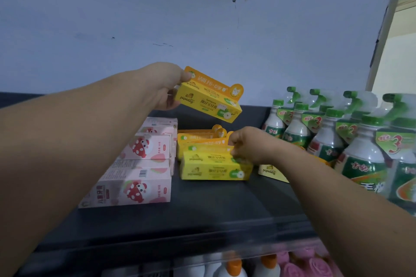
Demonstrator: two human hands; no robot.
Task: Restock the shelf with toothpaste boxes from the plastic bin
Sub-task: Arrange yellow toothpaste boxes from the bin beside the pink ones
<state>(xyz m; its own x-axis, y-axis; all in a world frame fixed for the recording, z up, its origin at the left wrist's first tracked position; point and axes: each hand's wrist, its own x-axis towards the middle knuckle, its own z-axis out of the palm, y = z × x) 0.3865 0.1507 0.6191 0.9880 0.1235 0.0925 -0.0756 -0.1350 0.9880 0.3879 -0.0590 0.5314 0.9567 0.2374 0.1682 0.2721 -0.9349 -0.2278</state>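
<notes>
We hold a yellow toothpaste box (209,94) left-to-right, tilted, in our left hand (164,87); our right hand (247,145) pinches the stacked yellow boxes (213,164).

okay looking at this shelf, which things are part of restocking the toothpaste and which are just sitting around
Part of the job:
- yellow toothpaste box held up in the left hand
- yellow box stack on the shelf, touched by the right hand
- pink toothpaste boxes

Just there:
- green-capped spray bottles
- orange-capped bottles on the lower shelf
- pink items beside them

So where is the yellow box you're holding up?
The yellow box is in the left hand, mid-frame, in the air above the yellow stack on the shelf.
</notes>
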